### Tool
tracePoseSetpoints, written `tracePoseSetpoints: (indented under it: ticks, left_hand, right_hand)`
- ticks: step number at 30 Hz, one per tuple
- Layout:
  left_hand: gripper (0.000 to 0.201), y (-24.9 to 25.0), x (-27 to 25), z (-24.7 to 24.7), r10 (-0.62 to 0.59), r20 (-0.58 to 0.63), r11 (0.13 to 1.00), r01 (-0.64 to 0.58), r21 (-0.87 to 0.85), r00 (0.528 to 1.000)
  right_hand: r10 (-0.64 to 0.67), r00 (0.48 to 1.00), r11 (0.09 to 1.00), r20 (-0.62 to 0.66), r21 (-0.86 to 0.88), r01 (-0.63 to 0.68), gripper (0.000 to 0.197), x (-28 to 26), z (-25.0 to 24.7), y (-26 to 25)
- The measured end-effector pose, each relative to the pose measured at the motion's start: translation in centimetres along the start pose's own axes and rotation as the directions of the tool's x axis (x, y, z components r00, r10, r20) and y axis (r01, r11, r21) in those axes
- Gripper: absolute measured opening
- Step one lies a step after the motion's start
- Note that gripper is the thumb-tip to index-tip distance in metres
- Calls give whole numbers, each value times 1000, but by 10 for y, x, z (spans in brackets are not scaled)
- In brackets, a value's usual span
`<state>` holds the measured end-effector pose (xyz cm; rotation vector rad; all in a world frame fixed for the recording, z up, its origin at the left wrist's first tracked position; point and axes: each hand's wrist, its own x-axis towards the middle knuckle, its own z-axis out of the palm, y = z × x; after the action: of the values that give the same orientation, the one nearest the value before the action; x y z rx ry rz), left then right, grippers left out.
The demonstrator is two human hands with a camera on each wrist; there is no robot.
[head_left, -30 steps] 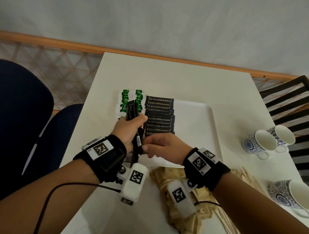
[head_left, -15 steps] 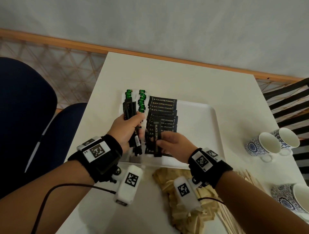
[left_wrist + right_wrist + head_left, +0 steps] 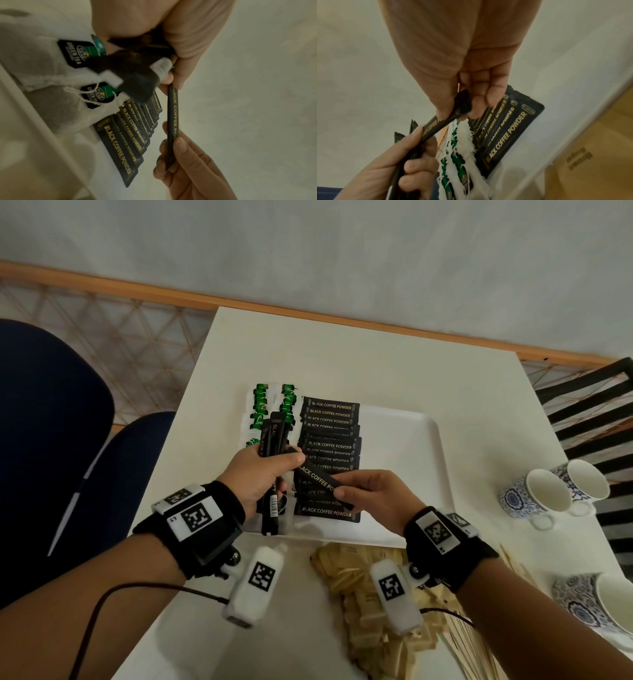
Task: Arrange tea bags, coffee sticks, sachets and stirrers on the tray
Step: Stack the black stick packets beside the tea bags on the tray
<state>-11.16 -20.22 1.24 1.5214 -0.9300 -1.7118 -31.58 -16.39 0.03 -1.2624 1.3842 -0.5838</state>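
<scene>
Since half a second ago the right hand (image 3: 368, 498) has pulled one black coffee stick (image 3: 320, 479) away from the left hand's bundle and turned it from near upright to a slant across the laid row.

From the head view, the left hand (image 3: 263, 474) has its grip closed round a bundle of black coffee sticks (image 3: 274, 446), upright over the left part of the flat white plastic tray (image 3: 404, 446). The right hand's grip is a narrow pinch on the lower end of the single stick, whose upper end lies by the left thumb. Under both hands runs a row of black coffee sticks (image 3: 330, 446) overlapped on the tray, with green-tagged white tea bags (image 3: 260, 409) just beside it on the left. Tan paper sachets (image 3: 356, 577) and thin wooden stirrers (image 3: 479, 645) lie on the white desk (image 3: 342, 354), off the tray.

From the left wrist, the single stick (image 3: 173, 121) stands clear above the row (image 3: 130, 135), its top touching the left fingertips (image 3: 176, 79).

From the right wrist, thumb and fingers (image 3: 481, 97) pinch the stick's (image 3: 436, 124) end; the row (image 3: 505, 128) lies below.

Risk: held only by one end, the stick may swing and land crooked, or nudge the overlapped row out of line. The loose bundle could also shed sticks onto the tea bags.
</scene>
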Motion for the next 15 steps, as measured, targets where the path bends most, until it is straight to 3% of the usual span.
tracePoseSetpoints:
  ticks: [3, 5, 7, 12, 15]
  left_hand:
    - [14, 0, 0, 0, -30, 0, 999, 30, -39, 1000]
    - [13, 1, 0, -1, -61, 14, 995, 62, -72, 998]
    - [15, 2, -1, -2, -100, 34, 989, 103, -104, 994]
    - [16, 4, -2, -1, -177, 117, 967, 195, -165, 977]
    - [19, 2, -2, 2, -194, 149, 962, 218, -166, 970]
  right_hand:
    - [-7, 996, 988, -89, -153, -7, 17, 0, -7, 4]
    - [-53, 992, 905, -113, -424, 0, 15, -2, -11, 8]
    - [-62, 995, 814, -74, -581, 7, 16, -5, -12, 12]
    - [6, 1000, 703, -21, -711, -19, 15, -6, -4, 20]
    - [-21, 1000, 669, -21, -743, -1, 14, -4, 1, 21]
